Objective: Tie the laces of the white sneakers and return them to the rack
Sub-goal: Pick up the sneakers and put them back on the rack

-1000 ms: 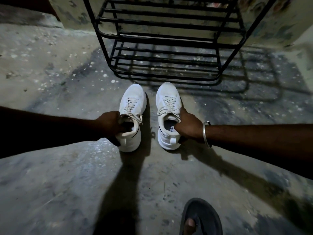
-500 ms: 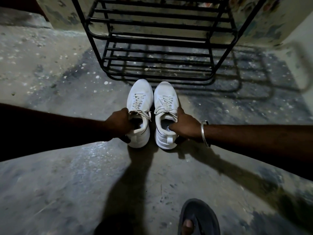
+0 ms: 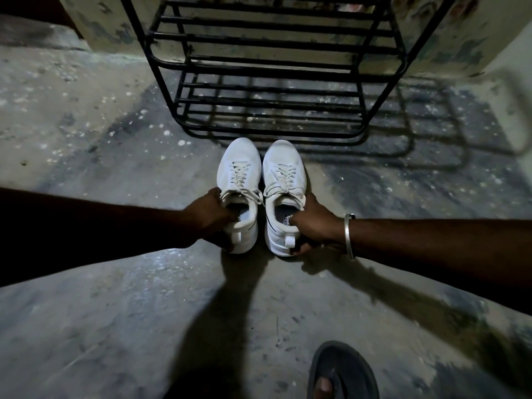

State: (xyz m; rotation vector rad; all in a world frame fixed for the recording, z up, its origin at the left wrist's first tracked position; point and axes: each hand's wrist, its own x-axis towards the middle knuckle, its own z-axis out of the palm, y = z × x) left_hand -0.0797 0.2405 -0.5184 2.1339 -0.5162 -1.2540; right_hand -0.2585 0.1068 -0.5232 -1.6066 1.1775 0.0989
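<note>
1. My left hand (image 3: 211, 216) gripped one white laced fabric sneaker (image 3: 240, 168) at its heel collar; my right hand (image 3: 313, 226) gripped the matching sneaker (image 3: 283, 165) likewise.
2. Both were down at the concrete floor (image 3: 115, 298), with the black metal-bar rack (image 3: 270, 70) just beyond my hands.
3. They looked light and soft; the stiffer heels seemed the best hold.

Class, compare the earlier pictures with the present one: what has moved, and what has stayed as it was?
The left hand drew the left sneaker rightward, close beside the right sneaker, closing most of the gap. The left hand and the right hand still grip the sneakers' heel ends. The rack stays just beyond the toes.
</note>
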